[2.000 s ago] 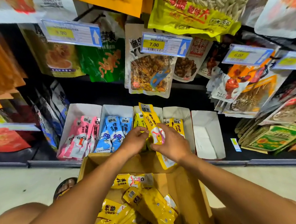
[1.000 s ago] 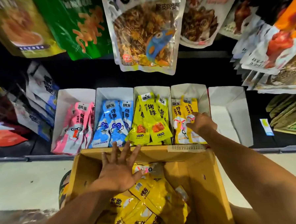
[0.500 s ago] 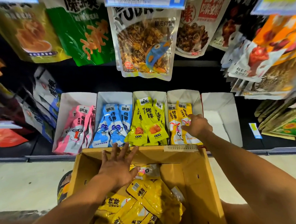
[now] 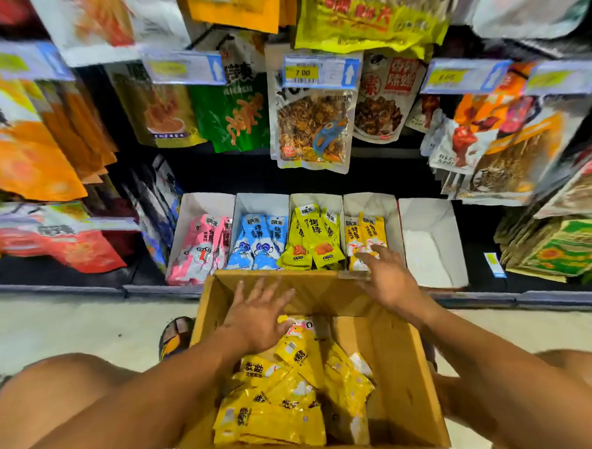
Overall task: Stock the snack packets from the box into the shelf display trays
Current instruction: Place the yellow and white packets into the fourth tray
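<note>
Left hand, open, empty, is hovering over yellow foil snack packets, presumably to grab. Right hand likewise, 1 o'clock.

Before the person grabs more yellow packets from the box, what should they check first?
1. Left hand free: ok, open over the brown cardboard box.
2. Right hand free: ok, open, empty.
3. Yellow foil packets left in the box: ok, many.
4. Room in the fourth white paper tray from the left: ok, bare wall shows behind its orange-yellow packets.
5. Rightmost white paper tray spare: ok, no packets inside.
6. Box packets match the fourth tray's: cannot tell, print blurred.
</note>
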`<state>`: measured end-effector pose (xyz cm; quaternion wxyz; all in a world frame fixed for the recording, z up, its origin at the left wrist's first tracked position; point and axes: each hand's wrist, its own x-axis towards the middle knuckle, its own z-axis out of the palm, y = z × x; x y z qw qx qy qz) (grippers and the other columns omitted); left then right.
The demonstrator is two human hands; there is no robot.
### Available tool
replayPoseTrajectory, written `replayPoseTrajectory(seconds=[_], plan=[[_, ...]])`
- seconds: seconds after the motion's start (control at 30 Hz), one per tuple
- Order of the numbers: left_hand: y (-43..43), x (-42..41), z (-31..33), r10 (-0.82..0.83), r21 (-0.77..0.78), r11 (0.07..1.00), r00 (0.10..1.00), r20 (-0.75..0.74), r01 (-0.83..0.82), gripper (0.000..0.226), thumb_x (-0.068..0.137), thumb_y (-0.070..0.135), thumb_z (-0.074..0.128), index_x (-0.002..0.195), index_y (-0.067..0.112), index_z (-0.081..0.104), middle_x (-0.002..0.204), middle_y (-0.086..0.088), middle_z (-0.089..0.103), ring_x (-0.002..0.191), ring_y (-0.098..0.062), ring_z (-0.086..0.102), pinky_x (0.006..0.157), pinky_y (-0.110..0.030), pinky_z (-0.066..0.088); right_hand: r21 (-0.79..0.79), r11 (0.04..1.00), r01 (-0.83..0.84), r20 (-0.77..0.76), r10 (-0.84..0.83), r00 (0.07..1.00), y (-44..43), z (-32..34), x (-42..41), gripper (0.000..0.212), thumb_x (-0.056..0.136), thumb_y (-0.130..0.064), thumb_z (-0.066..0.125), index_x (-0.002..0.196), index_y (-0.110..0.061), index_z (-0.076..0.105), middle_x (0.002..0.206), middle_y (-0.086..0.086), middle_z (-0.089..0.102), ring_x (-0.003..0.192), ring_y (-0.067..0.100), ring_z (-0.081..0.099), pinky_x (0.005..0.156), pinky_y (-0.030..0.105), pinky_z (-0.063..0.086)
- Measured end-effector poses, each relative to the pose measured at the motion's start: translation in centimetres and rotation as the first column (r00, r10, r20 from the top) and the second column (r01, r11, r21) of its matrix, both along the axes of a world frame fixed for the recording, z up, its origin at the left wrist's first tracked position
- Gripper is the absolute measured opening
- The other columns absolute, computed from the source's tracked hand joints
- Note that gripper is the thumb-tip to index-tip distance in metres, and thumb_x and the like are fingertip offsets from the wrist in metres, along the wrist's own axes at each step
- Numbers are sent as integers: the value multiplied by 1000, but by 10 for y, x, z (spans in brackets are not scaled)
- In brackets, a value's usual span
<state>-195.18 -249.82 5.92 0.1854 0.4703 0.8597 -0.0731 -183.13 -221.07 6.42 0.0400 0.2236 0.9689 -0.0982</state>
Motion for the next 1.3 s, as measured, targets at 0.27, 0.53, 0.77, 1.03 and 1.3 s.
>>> replayPoseTrajectory(seconds=[0.27, 0.53, 0.77, 1.03, 1.3], plan=[[-71, 72, -46, 53, -29, 998, 997, 53, -51, 92, 81, 78, -12, 162, 40, 9, 173, 4, -5, 157, -26, -16, 123, -60, -8, -98, 994, -54, 124, 66, 990, -75, -30, 57, 74, 85, -53, 67, 150, -34, 37, 156, 10, 31, 143, 31, 30, 110, 47, 41], [-111, 117, -92, 374, -100, 928, 900, 225, -360, 74, 96, 74, 5, 162, 41, 12, 172, 7, -3, 158, -22, -13, 125, -54, -4, -215, 977, 2, 330, 71, 941, -114, -100, 91, 80, 82, -52, 69, 152, -35, 33, 158, 9, 29, 142, 33, 33, 110, 46, 40], [-114, 116, -106, 406, -56, 912, 874, 267, -406, 57, 101, 61, 26, 154, 41, 34, 169, 7, 23, 157, -20, 13, 126, -51, 15, -269, 958, 103, 461, 34, 887, -125, -160, 92, 82, 82, -43, 71, 153, -28, 32, 152, 6, 36, 139, 33, 35, 107, 43, 42], [-113, 114, -110, 416, -32, 905, 867, 275, -424, 56, 100, 57, 31, 153, 41, 37, 166, 8, 29, 157, -19, 16, 126, -49, 17, -136, 987, -80, 551, 143, 822, -135, -206, 56, 72, 86, -20, 67, 149, -22, 32, 143, 7, 39, 132, 30, 42, 94, 44, 50], [-114, 114, -112, 455, -6, 882, 847, 273, -472, 49, 99, 53, 39, 145, 39, 49, 161, 14, 37, 152, -10, 25, 119, -37, 29, -66, 998, -3, 592, 42, 805, -150, -242, 46, 87, 82, -37, 78, 147, -20, 22, 141, 6, 35, 130, 27, 40, 81, 41, 51]])
